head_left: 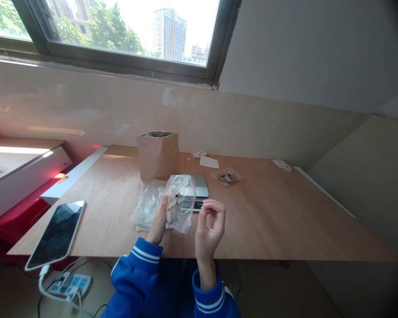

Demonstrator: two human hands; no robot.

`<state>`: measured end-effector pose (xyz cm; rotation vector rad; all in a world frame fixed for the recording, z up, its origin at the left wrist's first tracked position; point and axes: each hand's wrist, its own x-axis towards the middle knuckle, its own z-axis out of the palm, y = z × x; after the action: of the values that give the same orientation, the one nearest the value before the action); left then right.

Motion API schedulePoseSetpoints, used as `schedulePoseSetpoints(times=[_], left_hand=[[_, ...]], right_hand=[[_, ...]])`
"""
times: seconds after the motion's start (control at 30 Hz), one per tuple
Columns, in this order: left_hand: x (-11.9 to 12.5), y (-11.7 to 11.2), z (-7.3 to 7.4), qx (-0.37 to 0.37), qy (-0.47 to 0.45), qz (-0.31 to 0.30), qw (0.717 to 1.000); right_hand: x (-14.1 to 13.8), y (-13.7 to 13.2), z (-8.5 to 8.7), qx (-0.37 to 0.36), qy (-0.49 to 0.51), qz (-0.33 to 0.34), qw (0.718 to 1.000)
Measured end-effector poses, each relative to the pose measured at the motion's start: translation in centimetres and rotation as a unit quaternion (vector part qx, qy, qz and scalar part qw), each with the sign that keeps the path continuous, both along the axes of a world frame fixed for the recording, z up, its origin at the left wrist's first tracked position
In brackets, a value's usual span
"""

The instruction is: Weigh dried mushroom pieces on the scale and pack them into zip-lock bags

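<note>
My left hand (pixel 158 223) grips a clear zip bag (pixel 185 216) by its left side. The bag has a red strip along its right edge, and a few pale brown dried pieces lie inside. Just right of that edge, my right hand (pixel 211 227) is raised with its fingers curled in toward the thumb. Whether anything sits between those fingertips cannot be made out. Behind the bag, partly covered by it, is a flat digital scale (pixel 200 185) with a small dark display. Several clear plastic bags (pixel 147 205) lie in a pile beside my left hand.
An upright brown paper pouch (pixel 159 157), its top open, stands behind the clear bags. Right of the scale lies a small bag of dried pieces (pixel 228 177). A white card (pixel 209 162) rests farther back. A tablet (pixel 58 234) with a white cable overhangs the table's front-left edge.
</note>
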<state>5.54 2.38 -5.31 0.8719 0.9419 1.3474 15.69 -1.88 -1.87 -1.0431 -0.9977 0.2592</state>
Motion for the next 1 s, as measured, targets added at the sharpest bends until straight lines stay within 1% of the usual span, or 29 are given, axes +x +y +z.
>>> schedulePoseSetpoints(times=[0.03, 0.1, 0.13, 0.23, 0.3, 0.37, 0.47, 0.57, 0.63, 0.7, 0.8, 0.9, 1.0], left_hand=[[-0.5, 0.4, 0.0, 0.008, 0.018, 0.011, 1.0], [-1.4, 1.0, -0.1, 0.031, 0.052, 0.024, 0.998], [-1.7, 1.3, 0.0, 0.046, 0.066, 0.031, 0.996], [-2.3, 1.9, 0.2, 0.084, 0.096, 0.034, 0.991], [-2.4, 2.2, 0.3, 0.103, 0.117, 0.032, 0.987], [-2.5, 2.4, 0.2, 0.118, 0.136, 0.037, 0.983], [-2.7, 2.7, -0.4, 0.126, 0.151, 0.055, 0.979], [-2.9, 2.8, -1.3, 0.09, 0.147, 0.066, 0.983], [-2.9, 2.8, -1.9, 0.05, 0.125, 0.063, 0.989], [-2.9, 2.9, -2.2, 0.02, 0.086, 0.059, 0.994], [-2.8, 3.1, -2.5, 0.003, 0.022, 0.056, 0.998], [-2.7, 3.3, -2.6, -0.012, -0.005, 0.055, 0.998], [-2.8, 3.3, -2.8, -0.029, -0.019, 0.063, 0.997]], right_hand=[[0.0, 0.0, 0.4, 0.008, -0.032, 0.035, 0.999], [-0.2, 0.5, 1.2, -0.01, -0.088, 0.109, 0.99], [-0.3, 1.1, 1.5, -0.032, -0.111, 0.131, 0.985], [-0.7, 3.6, 1.8, -0.102, -0.151, 0.163, 0.97], [-0.9, 5.3, 1.9, -0.129, -0.163, 0.199, 0.958], [-1.1, 6.8, 2.0, -0.136, -0.185, 0.261, 0.938], [-1.1, 8.1, 2.5, -0.13, -0.231, 0.342, 0.902], [-1.1, 8.8, 2.8, -0.132, -0.253, 0.368, 0.885], [-1.0, 9.2, 2.5, -0.15, -0.25, 0.373, 0.881], [-0.9, 9.5, 1.8, -0.184, -0.23, 0.366, 0.883], [-0.8, 9.9, 0.3, -0.223, -0.171, 0.356, 0.891], [-1.0, 10.1, -0.8, -0.221, -0.124, 0.384, 0.888], [-1.3, 10.0, -1.2, -0.203, -0.132, 0.397, 0.885]])
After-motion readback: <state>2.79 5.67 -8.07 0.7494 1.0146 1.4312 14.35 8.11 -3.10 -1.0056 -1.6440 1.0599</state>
